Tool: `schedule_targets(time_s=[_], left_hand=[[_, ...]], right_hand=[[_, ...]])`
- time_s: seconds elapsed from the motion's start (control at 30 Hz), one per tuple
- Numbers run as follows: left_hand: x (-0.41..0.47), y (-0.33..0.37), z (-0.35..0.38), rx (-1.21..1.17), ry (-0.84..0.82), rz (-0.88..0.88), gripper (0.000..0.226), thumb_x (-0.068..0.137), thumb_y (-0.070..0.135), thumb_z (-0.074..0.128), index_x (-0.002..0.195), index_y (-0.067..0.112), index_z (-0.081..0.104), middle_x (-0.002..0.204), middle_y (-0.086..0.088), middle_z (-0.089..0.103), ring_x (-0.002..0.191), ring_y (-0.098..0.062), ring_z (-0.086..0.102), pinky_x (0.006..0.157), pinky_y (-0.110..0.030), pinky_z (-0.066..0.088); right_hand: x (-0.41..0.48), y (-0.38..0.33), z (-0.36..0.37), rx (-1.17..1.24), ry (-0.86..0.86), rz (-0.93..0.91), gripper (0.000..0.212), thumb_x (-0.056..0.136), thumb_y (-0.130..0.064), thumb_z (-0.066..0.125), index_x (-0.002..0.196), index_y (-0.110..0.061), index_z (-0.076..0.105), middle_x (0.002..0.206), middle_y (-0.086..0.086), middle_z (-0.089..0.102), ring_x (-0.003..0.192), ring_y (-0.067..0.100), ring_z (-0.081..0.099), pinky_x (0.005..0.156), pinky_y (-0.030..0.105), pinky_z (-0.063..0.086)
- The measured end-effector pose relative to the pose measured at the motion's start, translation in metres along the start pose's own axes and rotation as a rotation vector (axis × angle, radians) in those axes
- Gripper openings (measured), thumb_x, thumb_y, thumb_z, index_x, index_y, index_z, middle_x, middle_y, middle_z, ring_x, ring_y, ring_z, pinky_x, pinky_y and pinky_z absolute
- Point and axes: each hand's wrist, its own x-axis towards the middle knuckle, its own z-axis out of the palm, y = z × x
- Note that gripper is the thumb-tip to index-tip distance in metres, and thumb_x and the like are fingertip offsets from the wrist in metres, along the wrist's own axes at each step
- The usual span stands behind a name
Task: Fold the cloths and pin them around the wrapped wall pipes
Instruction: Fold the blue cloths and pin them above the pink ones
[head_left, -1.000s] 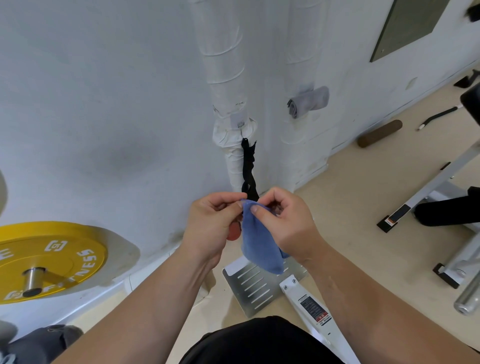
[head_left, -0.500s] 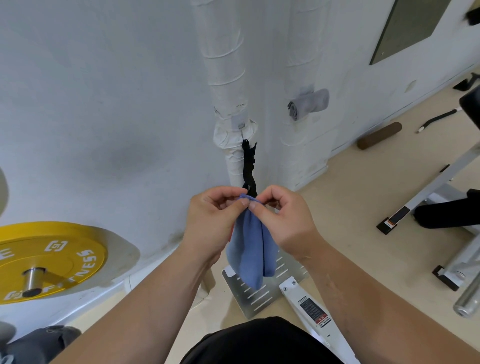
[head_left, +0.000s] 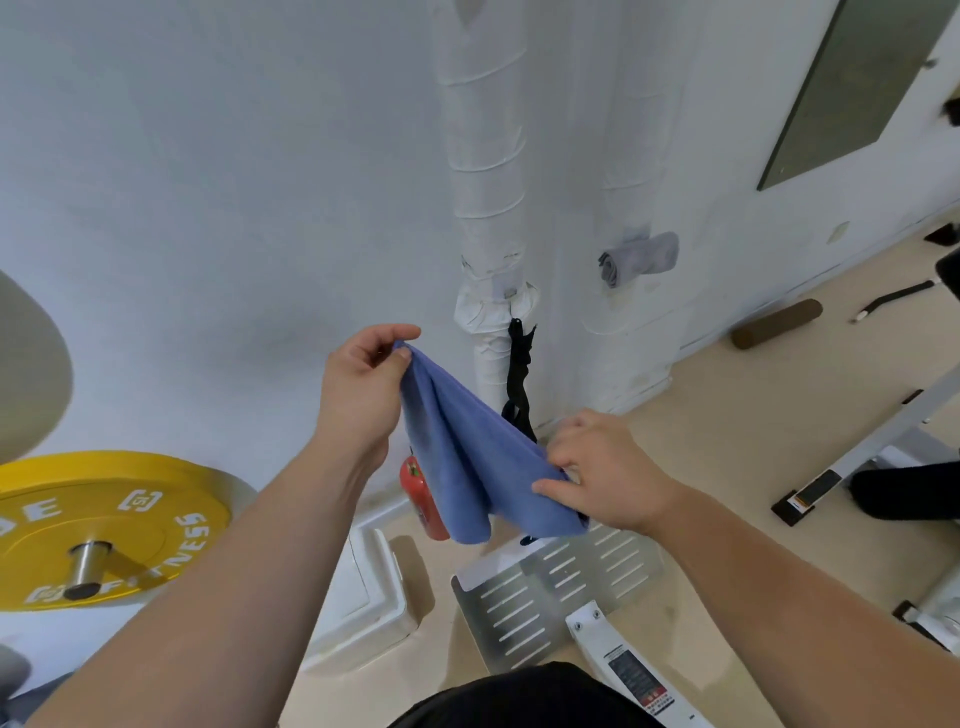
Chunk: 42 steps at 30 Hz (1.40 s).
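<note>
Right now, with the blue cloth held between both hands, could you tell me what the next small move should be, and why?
I would probably bring the right hand up to the left hand, so the pinched ends meet and the blue cloth folds in half. It sags loose between the two grips, whereas the grey cloth on the right pipe is already a tight roll.

Red object (head_left: 422, 496) half hidden behind blue cloth (head_left: 467, 452); black strap (head_left: 519, 374), lower end lost behind same cloth; yellow weight plate (head_left: 130, 519) cut by left edge; label (head_left: 632, 675) print too small to read.
</note>
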Motion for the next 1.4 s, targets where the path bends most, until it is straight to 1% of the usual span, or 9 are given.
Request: schedule_targets(time_s=[0.13, 0.3, 0.47, 0.67, 0.8, 0.9, 1.0, 1.27, 1.4], left_hand=[[0.021, 0.004, -0.011, 0.020, 0.076, 0.010, 0.032, 0.097, -0.003, 0.053, 0.098, 0.022, 0.074, 0.083, 0.005, 0.064, 0.073, -0.003, 0.057, 0.072, -0.016, 0.047], [0.040, 0.005, -0.024, 0.152, 0.116, 0.058, 0.032, 0.099, 0.002, 0.051, 0.111, 0.023, 0.072, 0.107, 0.004, 0.069, 0.100, -0.006, 0.063, 0.083, -0.010, 0.045], [0.046, -0.003, -0.024, 0.360, 0.066, 0.096, 0.032, 0.101, 0.007, 0.049, 0.121, 0.021, 0.070, 0.121, 0.006, 0.064, 0.110, -0.010, 0.058, 0.098, -0.023, 0.043], [0.043, -0.022, -0.022, 0.576, -0.057, 0.129, 0.027, 0.102, 0.007, 0.048, 0.113, 0.016, 0.071, 0.117, 0.002, 0.063, 0.104, -0.014, 0.057, 0.091, -0.029, 0.046], [0.039, -0.031, -0.017, 0.362, -0.086, -0.062, 0.025, 0.101, 0.009, 0.051, 0.098, 0.021, 0.073, 0.100, -0.002, 0.071, 0.094, -0.022, 0.065, 0.071, -0.030, 0.050], [0.037, -0.034, -0.018, 0.235, -0.119, -0.131, 0.026, 0.099, 0.004, 0.055, 0.100, 0.022, 0.073, 0.094, -0.006, 0.067, 0.083, -0.022, 0.064, 0.077, -0.041, 0.058], [0.033, -0.030, -0.018, 0.093, -0.115, -0.158, 0.026, 0.098, -0.003, 0.055, 0.101, 0.018, 0.070, 0.090, -0.014, 0.060, 0.082, -0.024, 0.061, 0.064, -0.027, 0.056], [-0.001, -0.006, 0.006, -0.002, -0.090, -0.200, 0.028, 0.094, -0.010, 0.051, 0.084, 0.010, 0.069, 0.082, -0.015, 0.067, 0.074, -0.028, 0.062, 0.063, -0.034, 0.053], [-0.028, 0.002, 0.028, -0.036, -0.138, -0.168, 0.028, 0.090, -0.010, 0.055, 0.084, 0.012, 0.070, 0.083, -0.014, 0.062, 0.072, -0.025, 0.056, 0.066, -0.039, 0.048]], right_hand=[[0.002, 0.013, -0.011, -0.185, -0.125, 0.032, 0.049, 0.079, -0.063, 0.047, 0.073, -0.021, 0.071, 0.080, -0.009, 0.069, 0.097, 0.017, 0.054, 0.091, 0.036, 0.039], [0.006, 0.030, -0.051, -0.197, -0.001, 0.054, 0.042, 0.077, -0.059, 0.053, 0.063, -0.022, 0.068, 0.065, -0.006, 0.066, 0.078, 0.022, 0.060, 0.073, 0.038, 0.049], [0.006, 0.037, -0.081, -0.085, 0.091, 0.185, 0.028, 0.078, -0.032, 0.080, 0.063, -0.020, 0.060, 0.064, -0.003, 0.062, 0.070, 0.023, 0.057, 0.064, 0.034, 0.043], [0.001, 0.045, -0.096, 0.192, 0.256, 0.437, 0.029, 0.072, -0.020, 0.086, 0.059, -0.014, 0.062, 0.062, 0.002, 0.066, 0.057, 0.013, 0.052, 0.056, 0.028, 0.040], [-0.004, 0.045, -0.102, 0.607, 0.373, 0.557, 0.027, 0.076, -0.001, 0.082, 0.068, -0.009, 0.057, 0.066, 0.019, 0.060, 0.063, 0.021, 0.055, 0.064, 0.037, 0.050], [-0.008, 0.043, -0.107, 0.846, 0.316, 0.603, 0.021, 0.087, 0.005, 0.069, 0.086, -0.013, 0.059, 0.071, 0.013, 0.060, 0.066, 0.019, 0.058, 0.070, 0.040, 0.056], [-0.009, 0.037, -0.104, 1.022, 0.341, 0.667, 0.018, 0.092, 0.001, 0.063, 0.091, -0.017, 0.064, 0.072, 0.003, 0.059, 0.064, 0.015, 0.056, 0.060, 0.031, 0.054], [0.002, -0.007, -0.081, 1.052, 0.530, 0.784, 0.025, 0.091, 0.001, 0.051, 0.081, -0.015, 0.067, 0.071, 0.002, 0.061, 0.058, 0.010, 0.053, 0.049, 0.023, 0.046], [0.007, -0.047, -0.072, 1.136, 0.454, 0.724, 0.031, 0.092, 0.005, 0.045, 0.082, -0.007, 0.072, 0.079, 0.009, 0.070, 0.072, 0.019, 0.065, 0.072, 0.037, 0.059]])
